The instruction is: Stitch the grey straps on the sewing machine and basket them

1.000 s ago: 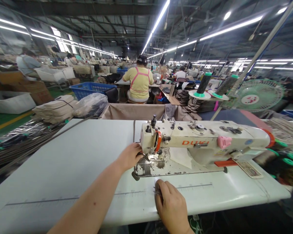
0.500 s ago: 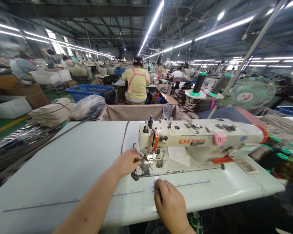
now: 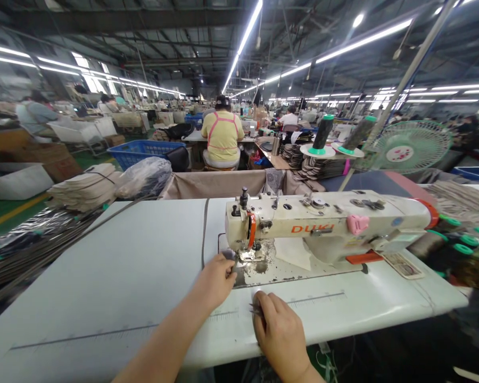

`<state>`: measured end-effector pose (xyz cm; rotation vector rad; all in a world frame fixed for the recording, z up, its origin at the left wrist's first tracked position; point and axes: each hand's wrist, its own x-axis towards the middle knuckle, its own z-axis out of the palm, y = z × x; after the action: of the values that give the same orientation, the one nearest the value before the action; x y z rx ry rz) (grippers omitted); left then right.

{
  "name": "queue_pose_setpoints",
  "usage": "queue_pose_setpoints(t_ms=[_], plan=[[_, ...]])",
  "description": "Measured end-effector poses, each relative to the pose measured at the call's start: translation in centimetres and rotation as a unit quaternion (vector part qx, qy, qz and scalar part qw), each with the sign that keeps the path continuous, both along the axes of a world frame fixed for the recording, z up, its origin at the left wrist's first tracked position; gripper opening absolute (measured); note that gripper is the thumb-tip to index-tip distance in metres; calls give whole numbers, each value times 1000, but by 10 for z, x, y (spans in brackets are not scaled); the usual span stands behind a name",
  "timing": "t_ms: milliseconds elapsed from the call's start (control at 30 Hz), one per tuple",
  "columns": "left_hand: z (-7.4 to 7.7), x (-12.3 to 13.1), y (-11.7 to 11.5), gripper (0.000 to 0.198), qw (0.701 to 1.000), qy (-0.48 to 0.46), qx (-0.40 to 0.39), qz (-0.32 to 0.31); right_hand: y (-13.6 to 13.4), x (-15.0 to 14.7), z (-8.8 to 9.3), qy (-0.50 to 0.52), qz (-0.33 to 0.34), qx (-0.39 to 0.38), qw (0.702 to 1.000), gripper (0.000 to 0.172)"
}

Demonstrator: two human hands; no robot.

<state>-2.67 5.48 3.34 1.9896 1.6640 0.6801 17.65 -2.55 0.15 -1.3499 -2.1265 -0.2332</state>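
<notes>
My left hand [image 3: 216, 279] is just left of and in front of the needle area of a cream sewing machine [image 3: 323, 218]. Its thumb and fingers are pinched together, and what lies between them is too small to make out. A thin dark strip [image 3: 205, 229] runs from the table's back edge down towards that hand. Near the front edge, my right hand [image 3: 281, 332] rests on the white table [image 3: 143, 255], curled around thread snips [image 3: 256, 308] whose pointed tips face left. The presser foot [image 3: 250, 256] sits over the worn metal bed.
A printed ruler [image 3: 83, 335] runs along the table's front. Thread cones [image 3: 323, 133] and a green fan [image 3: 407, 149] stand behind the machine. A fabric-lined bin [image 3: 219, 183] adjoins the back edge. Dark strips [image 3: 32, 250] hang at left. A co-worker [image 3: 222, 133] sits ahead.
My left hand has moved slightly towards me and to the right, still pinched. My right hand stays in nearly the same place with the snips. The view has shifted a little.
</notes>
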Motion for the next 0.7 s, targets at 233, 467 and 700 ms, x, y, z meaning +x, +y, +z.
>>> queue_pose_setpoints(t_ms=[233,467,700], plan=[[-6,26,-12,23,998,34,0,53,0,3,-6,13,8,3,1000,35],[-8,28,-28,52,998,57,33,11,-1,4,-3,31,12,-1,999,34],[6,27,-46,58,996,46,45,-67,-1,4,2,53,17,-11,998,34]])
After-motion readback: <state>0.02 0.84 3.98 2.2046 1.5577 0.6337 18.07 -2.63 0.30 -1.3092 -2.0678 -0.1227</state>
